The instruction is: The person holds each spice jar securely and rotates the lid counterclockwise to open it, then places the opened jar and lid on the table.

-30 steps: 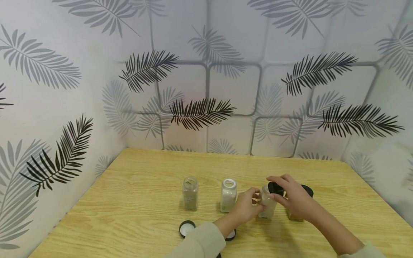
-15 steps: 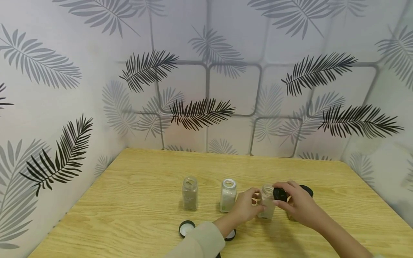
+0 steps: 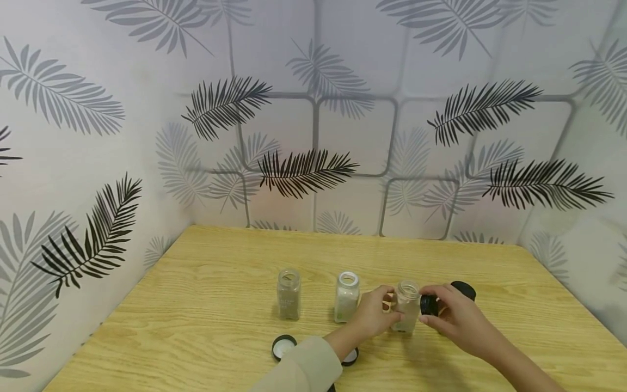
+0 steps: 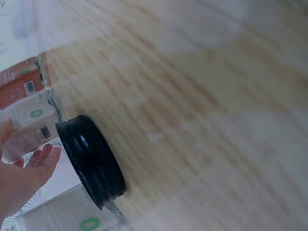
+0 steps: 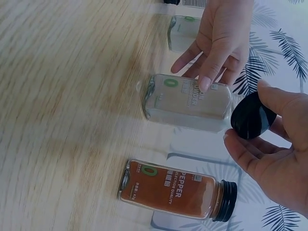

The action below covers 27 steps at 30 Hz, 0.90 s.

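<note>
My left hand [image 3: 374, 314] holds an upright glass spice jar [image 3: 407, 310] of pale powder by its side, its thumb on the printed face [image 5: 195, 98] in the right wrist view. The jar's mouth is uncovered. Just right of that mouth, my right hand [image 3: 458, 316] pinches a black screw lid [image 3: 429, 305] between thumb and fingers, the lid tipped on its side. Behind the right hand stands a pepper jar [image 5: 171, 190] of red-brown powder with its black cap [image 3: 464, 290] on; in the head view its body is mostly hidden.
Two uncovered spice jars stand to the left, a greyish one [image 3: 289, 299] and a white-filled one [image 3: 347, 305]. One black lid [image 3: 284, 347] lies inside up on the wooden table [image 3: 196, 305]; another lid [image 3: 350, 357] is partly under the left sleeve. A leaf-patterned wall [image 3: 313, 130] rises behind.
My right hand has taken the black lid off to the right and slightly down, from over the jar's mouth to beside it. The left hand stays on the jar.
</note>
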Tool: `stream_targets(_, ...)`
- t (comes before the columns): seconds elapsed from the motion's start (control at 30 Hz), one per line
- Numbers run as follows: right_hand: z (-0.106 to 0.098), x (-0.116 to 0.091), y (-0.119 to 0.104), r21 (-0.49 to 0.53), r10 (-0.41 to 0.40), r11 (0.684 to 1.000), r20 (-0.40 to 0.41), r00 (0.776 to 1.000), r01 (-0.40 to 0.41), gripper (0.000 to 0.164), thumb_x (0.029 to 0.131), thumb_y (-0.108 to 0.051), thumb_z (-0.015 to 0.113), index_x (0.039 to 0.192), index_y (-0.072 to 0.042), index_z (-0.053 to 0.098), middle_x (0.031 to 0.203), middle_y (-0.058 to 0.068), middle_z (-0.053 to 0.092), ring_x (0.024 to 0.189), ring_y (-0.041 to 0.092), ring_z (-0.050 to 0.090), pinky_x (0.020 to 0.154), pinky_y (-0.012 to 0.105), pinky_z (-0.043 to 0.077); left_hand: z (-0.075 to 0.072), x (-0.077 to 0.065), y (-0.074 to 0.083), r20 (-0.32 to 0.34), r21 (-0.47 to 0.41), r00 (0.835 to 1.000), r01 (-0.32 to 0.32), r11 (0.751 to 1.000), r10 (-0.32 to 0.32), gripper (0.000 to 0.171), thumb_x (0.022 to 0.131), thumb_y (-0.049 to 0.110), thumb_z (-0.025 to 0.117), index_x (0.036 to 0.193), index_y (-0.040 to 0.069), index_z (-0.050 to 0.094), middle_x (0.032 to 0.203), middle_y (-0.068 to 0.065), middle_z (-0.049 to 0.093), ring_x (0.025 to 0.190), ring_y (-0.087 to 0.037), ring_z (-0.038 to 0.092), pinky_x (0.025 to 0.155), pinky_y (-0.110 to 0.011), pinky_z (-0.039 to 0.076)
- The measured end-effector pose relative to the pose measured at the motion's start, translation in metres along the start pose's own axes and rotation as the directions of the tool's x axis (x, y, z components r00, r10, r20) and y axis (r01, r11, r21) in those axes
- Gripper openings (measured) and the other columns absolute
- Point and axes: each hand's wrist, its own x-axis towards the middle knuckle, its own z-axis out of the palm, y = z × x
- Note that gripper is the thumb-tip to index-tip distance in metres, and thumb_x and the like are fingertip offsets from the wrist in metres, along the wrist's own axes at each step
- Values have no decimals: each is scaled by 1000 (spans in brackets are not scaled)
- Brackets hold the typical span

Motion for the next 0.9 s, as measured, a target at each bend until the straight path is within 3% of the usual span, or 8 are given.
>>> stream_targets(0.17, 0, -3, 3, 64, 5, 998, 13, 1000, -5, 41, 81, -12, 70, 115, 6, 54, 99, 12, 58, 68, -1, 53, 57, 20, 50, 0, 0, 1, 0, 0, 1000, 4, 1000, -4, 47, 83, 14, 70, 126, 6, 52, 118, -12, 61, 99, -23, 60, 78, -26, 52)
stream_targets(0.53, 3, -10, 11, 146, 43, 987, 143, 989, -64, 45, 81, -17, 71, 114, 7, 51, 102, 16, 59, 74, -1, 58, 60, 20, 52, 1, 0, 1, -12, 21, 1000, 14, 1000, -14, 47, 82, 16, 71, 125, 7, 53, 116, -11, 61, 97, -22, 60, 76, -24, 52)
stream_targets(0.9, 12, -13, 15, 156, 37, 985, 193, 981, -68, 44, 75, -21, 77, 103, 3, 53, 91, 6, 60, 74, -3, 54, 63, 23, 53, 1, 0, 2, -21, 30, 1000, 6, 1000, -6, 48, 81, 16, 72, 124, 6, 53, 114, -12, 62, 96, -23, 61, 74, -24, 52)
